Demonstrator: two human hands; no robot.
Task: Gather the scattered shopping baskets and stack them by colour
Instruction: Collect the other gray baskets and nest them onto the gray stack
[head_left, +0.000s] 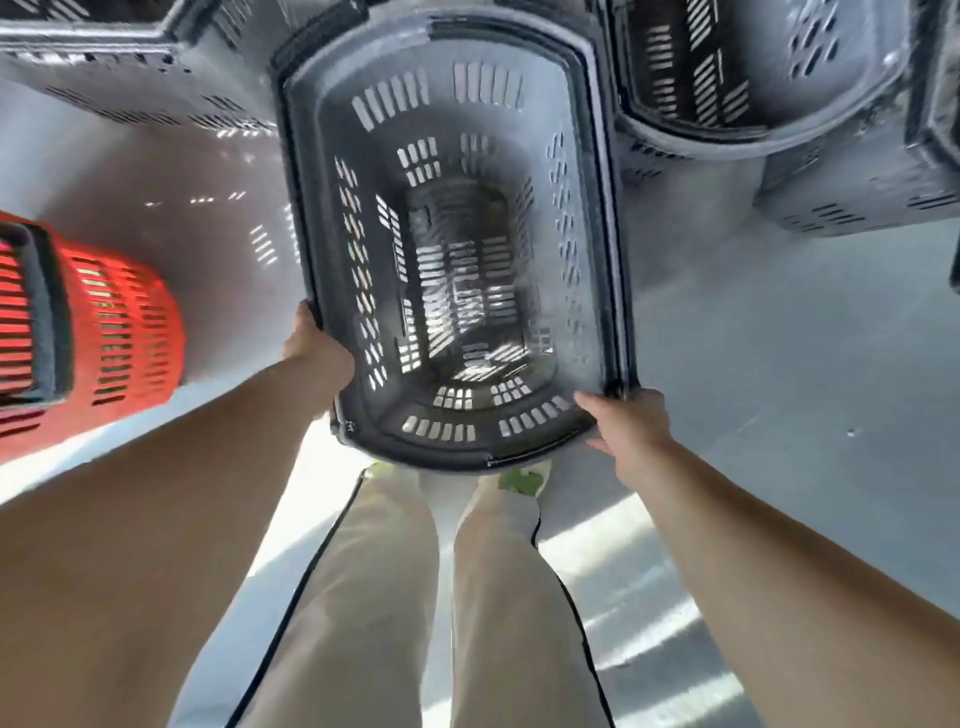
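A grey slotted shopping basket (337, 249) with a dark rim fills the middle of the view, its open top facing me. My left hand (317, 348) grips its rim at the lower left corner. My right hand (623, 423) holds the rim at the lower right corner. Another grey basket shows through the bottom of the one I hold. A red basket (124, 332) with a dark handle stands on the floor at the left.
More grey baskets lie around: one at the top right (748, 88), one at the right edge (852, 187) and one at the top left (119, 83). The pale floor (779, 364) spreads to the right. My legs in light trousers stand below the basket.
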